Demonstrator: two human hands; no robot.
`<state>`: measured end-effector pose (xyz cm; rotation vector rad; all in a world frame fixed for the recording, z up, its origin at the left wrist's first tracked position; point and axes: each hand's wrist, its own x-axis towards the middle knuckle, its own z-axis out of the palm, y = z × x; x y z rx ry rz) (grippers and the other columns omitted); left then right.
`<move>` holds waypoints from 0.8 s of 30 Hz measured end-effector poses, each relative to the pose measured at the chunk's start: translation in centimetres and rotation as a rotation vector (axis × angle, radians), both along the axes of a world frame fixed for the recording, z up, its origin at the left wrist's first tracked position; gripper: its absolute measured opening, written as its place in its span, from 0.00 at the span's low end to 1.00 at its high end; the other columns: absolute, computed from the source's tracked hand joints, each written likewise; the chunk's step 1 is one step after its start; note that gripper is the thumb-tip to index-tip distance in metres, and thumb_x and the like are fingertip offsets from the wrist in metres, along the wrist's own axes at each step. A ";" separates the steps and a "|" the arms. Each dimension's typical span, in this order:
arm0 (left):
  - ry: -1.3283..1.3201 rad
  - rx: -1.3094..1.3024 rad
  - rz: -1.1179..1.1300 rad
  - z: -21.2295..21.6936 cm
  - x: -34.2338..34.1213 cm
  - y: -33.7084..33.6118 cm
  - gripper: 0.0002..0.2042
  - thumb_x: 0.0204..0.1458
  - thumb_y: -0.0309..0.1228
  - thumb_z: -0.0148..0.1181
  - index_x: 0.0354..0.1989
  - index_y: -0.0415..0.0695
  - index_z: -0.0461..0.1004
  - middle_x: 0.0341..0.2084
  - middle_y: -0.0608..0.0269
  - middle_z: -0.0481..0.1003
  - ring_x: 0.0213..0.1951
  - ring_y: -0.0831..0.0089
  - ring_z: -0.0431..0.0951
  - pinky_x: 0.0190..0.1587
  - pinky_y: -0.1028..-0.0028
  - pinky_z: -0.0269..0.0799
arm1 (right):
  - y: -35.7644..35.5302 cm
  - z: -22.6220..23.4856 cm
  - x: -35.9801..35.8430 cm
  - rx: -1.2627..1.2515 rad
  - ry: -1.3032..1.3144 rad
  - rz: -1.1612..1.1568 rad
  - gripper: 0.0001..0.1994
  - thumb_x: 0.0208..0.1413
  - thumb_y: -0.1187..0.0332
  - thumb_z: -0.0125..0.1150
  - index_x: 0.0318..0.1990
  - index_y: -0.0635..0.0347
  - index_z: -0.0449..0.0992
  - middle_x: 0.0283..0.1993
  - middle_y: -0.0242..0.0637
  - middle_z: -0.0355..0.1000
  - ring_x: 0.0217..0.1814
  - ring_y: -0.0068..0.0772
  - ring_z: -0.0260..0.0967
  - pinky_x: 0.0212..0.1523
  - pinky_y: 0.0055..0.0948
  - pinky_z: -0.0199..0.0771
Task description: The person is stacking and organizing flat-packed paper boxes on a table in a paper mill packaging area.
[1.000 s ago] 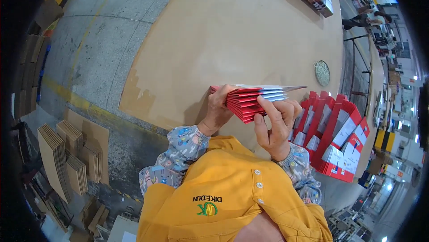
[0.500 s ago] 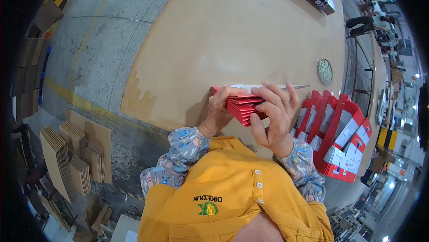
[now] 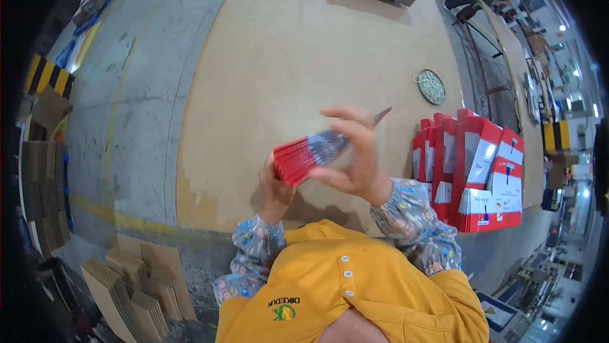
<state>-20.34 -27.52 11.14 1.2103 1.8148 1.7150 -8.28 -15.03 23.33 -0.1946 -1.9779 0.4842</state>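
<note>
Stack of flat red cartons [image 3: 303, 159], held above the near edge of the desk [image 3: 304, 51]. Left hand [image 3: 274, 186] curled under its lower end; right hand [image 3: 354, 159] part-open, fingers spread over the top sheets. Long axis runs from 8 to 2 o'clock, pale end pointing up-right. Step, as judged: squaring or fanning the stack; next move calls for an even grip. Standing red-and-white cartons [image 3: 472, 172] at 3 o'clock.

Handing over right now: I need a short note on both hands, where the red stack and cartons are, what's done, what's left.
Left hand: grips the stack of flat red cartons from below, lifted above the table.
Right hand: over the stack's top, fingers spread, image blurred.
Done: folded red-and-white cartons stand in a row at the table's right edge.
Left: the whole held stack is unfolded.
</note>
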 end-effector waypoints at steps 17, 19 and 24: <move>-0.471 0.105 -0.093 4.8 -4.1 -5.3 0.17 0.46 0.22 0.65 0.44 0.40 0.69 0.39 0.62 0.71 0.40 0.71 0.73 0.44 0.73 0.72 | -6.9 -3.0 -4.4 -0.684 -0.050 0.187 0.34 0.43 0.60 0.72 0.51 0.63 0.56 0.42 0.48 0.64 0.41 0.50 0.68 0.40 0.38 0.69; -0.256 0.002 -0.088 6.6 -3.6 -5.7 0.16 0.48 0.21 0.61 0.46 0.39 0.69 0.38 0.63 0.71 0.38 0.72 0.73 0.40 0.74 0.73 | -7.3 -1.9 -4.2 -0.674 -0.010 0.177 0.34 0.43 0.61 0.72 0.50 0.64 0.56 0.41 0.48 0.65 0.41 0.49 0.68 0.40 0.38 0.69; -0.523 -0.002 -0.014 8.6 -2.9 -8.0 0.15 0.48 0.18 0.59 0.46 0.38 0.71 0.36 0.62 0.75 0.36 0.72 0.76 0.34 0.73 0.76 | -8.5 0.5 -5.5 -0.744 0.005 0.235 0.31 0.43 0.67 0.71 0.51 0.62 0.57 0.40 0.40 0.66 0.40 0.35 0.69 0.41 0.32 0.69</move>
